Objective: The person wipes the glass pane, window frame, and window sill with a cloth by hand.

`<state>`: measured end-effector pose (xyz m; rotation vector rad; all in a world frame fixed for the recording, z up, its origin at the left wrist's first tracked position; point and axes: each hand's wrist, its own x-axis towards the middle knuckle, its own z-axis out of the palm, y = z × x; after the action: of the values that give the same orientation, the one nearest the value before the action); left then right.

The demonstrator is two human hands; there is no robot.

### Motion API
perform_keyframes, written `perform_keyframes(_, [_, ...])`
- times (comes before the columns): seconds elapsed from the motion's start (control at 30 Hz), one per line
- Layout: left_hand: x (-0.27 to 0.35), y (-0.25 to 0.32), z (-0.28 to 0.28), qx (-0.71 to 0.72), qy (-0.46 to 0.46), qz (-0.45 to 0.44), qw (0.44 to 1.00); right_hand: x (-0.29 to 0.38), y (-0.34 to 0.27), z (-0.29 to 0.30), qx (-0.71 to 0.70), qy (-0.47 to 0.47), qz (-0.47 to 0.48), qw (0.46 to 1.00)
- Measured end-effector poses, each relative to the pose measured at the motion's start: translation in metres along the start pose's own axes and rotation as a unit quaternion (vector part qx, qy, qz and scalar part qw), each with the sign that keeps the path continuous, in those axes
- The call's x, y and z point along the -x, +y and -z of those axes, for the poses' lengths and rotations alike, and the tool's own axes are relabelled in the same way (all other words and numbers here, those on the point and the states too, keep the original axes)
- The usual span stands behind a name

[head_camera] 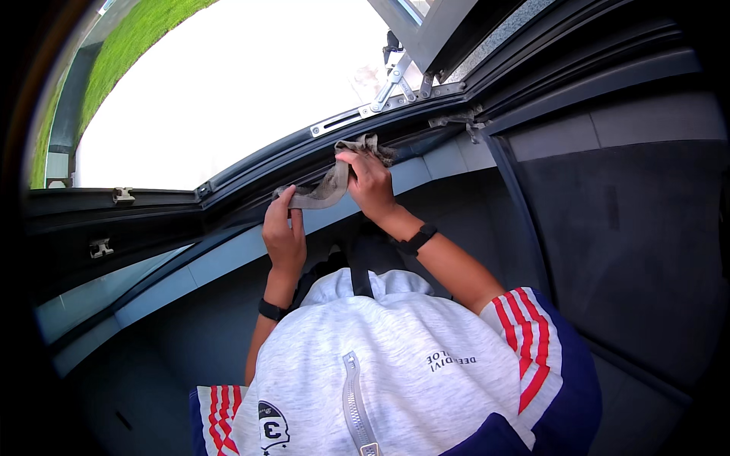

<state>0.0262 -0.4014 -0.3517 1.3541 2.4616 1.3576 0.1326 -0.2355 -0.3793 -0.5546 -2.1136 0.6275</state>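
A crumpled grey-brown cloth stretches between both hands over the dark lower window frame. My left hand grips the cloth's left end between thumb and fingers, close to the frame. Farther right, my right hand holds the bunched end, with folds showing above and beyond its fingers. Parts of the cloth look darker, as if soiled. Which parts of it touch the frame cannot be told. Both wrists wear black bands.
A metal friction hinge joins the frame to an opened window sash at upper right. Two latch pieces sit on the frame at left. Light tiles run below the frame. A dark panel stands at right.
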Motion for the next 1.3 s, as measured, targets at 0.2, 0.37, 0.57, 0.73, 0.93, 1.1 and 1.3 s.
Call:
perform_keyframes(0.2, [-0.007, 0.01, -0.015, -0.016, 0.02, -0.015, 1.0, -0.007, -0.004, -0.004, -0.02, 0.01, 0.012, 1.0])
perform_keyframes(0.37, [-0.022, 0.018, -0.032, -0.07, 0.024, -0.073, 0.995, -0.014, -0.008, -0.01, -0.086, -0.033, 0.066, 0.994])
perform_keyframes(0.57, [-0.039, 0.032, -0.028, -0.14, 0.057, -0.105, 0.983, -0.02, -0.002, -0.015, -0.117, -0.055, 0.091, 0.987])
perform_keyframes(0.73, [-0.04, 0.017, -0.03, -0.104, 0.067, -0.096, 0.988, -0.024, -0.005, -0.015, -0.145, -0.06, 0.1, 0.983])
perform_keyframes(0.93, [-0.053, 0.016, -0.019, 0.024, -0.039, -0.01, 0.999, -0.03, 0.0, -0.005, -0.2, -0.086, 0.094, 0.972])
perform_keyframes(1.1, [-0.086, 0.036, -0.006, 0.173, -0.044, 0.03, 0.984, -0.078, -0.011, 0.023, -0.207, -0.06, 0.107, 0.971])
perform_keyframes(1.3, [-0.207, 0.089, 0.059, 0.06, 0.29, -0.269, 0.917, -0.228, -0.061, 0.055, -0.145, 0.139, 0.25, 0.947])
